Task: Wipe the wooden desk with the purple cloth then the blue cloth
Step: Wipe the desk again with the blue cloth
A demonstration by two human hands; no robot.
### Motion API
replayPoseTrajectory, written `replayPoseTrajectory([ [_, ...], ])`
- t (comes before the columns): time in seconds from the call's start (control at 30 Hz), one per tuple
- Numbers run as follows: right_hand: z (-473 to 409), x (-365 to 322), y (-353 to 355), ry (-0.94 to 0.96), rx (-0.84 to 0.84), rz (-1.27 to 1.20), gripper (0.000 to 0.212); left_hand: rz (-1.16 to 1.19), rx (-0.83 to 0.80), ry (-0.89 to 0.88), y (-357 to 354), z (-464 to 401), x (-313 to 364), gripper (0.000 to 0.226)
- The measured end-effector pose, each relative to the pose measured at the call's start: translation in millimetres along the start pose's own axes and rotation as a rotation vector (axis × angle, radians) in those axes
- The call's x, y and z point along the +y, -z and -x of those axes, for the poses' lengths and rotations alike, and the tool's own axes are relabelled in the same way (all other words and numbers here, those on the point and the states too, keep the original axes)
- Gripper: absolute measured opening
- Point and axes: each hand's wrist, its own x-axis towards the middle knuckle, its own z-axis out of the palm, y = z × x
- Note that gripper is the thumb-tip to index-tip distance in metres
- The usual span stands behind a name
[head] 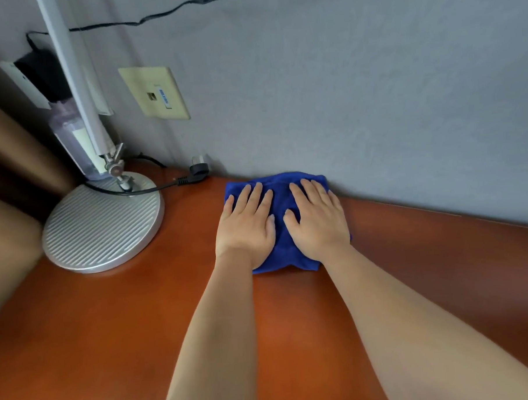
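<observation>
A blue cloth (282,199) lies flat on the reddish-brown wooden desk (140,311), right against the grey wall at the desk's far edge. My left hand (246,226) presses on the cloth's left half with straight, spread fingers. Beside it, my right hand (318,220) presses flat on the right half, fingers also straight. Both palms cover most of the cloth. No purple cloth is in view.
A silver desk lamp with a round ribbed base (103,222) stands at the left, its arm rising up the wall. A black plug and cord (192,174) lie by the wall near the lamp. A beige wall socket plate (155,94) is above.
</observation>
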Motion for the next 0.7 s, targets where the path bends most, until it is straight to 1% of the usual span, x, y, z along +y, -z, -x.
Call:
replayPoseTrajectory([
  [0.13, 17, 2, 2, 0.001, -0.033, 0.020, 0.059, -0.005, -0.018, -0.004, 1, 14, 6, 0.054],
  [0.3, 80, 6, 5, -0.005, -0.024, 0.001, 0.059, 0.006, -0.058, -0.010, 1, 75, 31, 0.055],
  [0.4, 126, 5, 5, -0.009, -0.021, 0.007, 0.074, 0.013, -0.079, -0.010, 0, 119, 46, 0.056],
  [0.43, 142, 5, 5, -0.010, -0.021, 0.004, 0.076, 0.010, -0.085, -0.013, -1, 134, 51, 0.060],
  [0.5, 172, 6, 3, -0.020, -0.007, -0.001, 0.072, 0.008, -0.099, -0.030, -3, 164, 60, 0.078],
  [0.53, 186, 6, 3, -0.026, 0.001, 0.001, 0.067, 0.004, -0.108, -0.039, -5, 176, 64, 0.082],
  [0.6, 209, 8, 3, -0.041, 0.013, 0.008, 0.061, -0.004, -0.125, -0.058, -10, 195, 69, 0.083],
  [0.7, 230, 9, 5, -0.066, 0.027, 0.021, 0.058, -0.019, -0.131, -0.083, -11, 207, 75, 0.082],
])
